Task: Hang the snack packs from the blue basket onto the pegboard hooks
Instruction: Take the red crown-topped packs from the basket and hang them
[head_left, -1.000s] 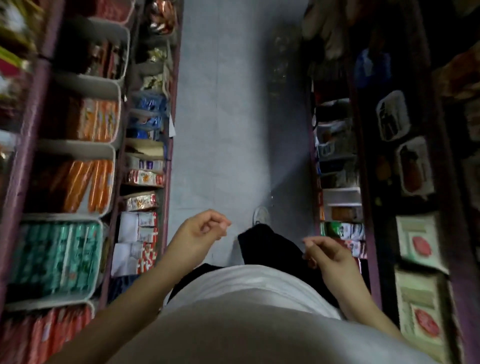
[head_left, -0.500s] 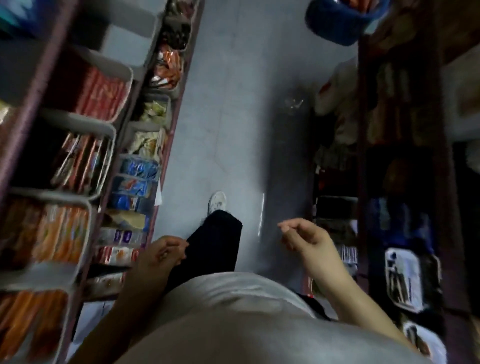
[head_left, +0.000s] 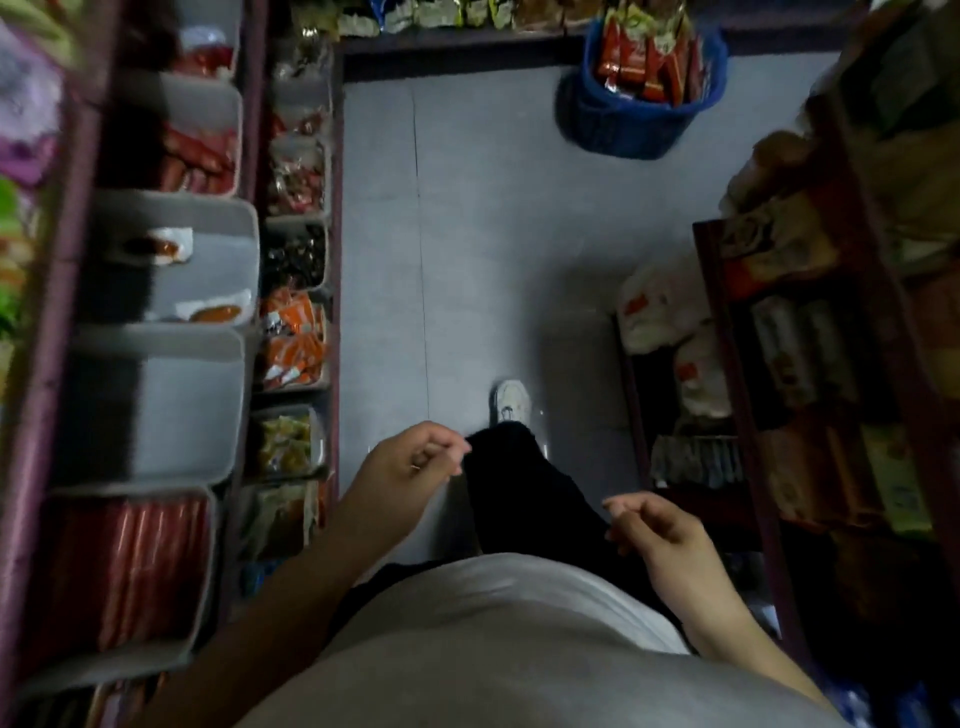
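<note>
The blue basket stands on the grey floor at the far end of the aisle, top right, filled with several red and orange snack packs. My left hand hangs in front of my waist with loosely curled fingers and holds nothing. My right hand hangs lower right, fingers also loosely curled and empty. Both hands are far from the basket. No pegboard or hooks show in this view.
White shelf bins of packaged snacks line the left side. A dark shelf unit with boxes and white bags stands on the right. Grey floor runs between them; my white shoe is mid-aisle.
The view has moved forward along the aisle; the blue basket now shows fully at top right. Both hands swing slightly, still empty, as I walk.
</note>
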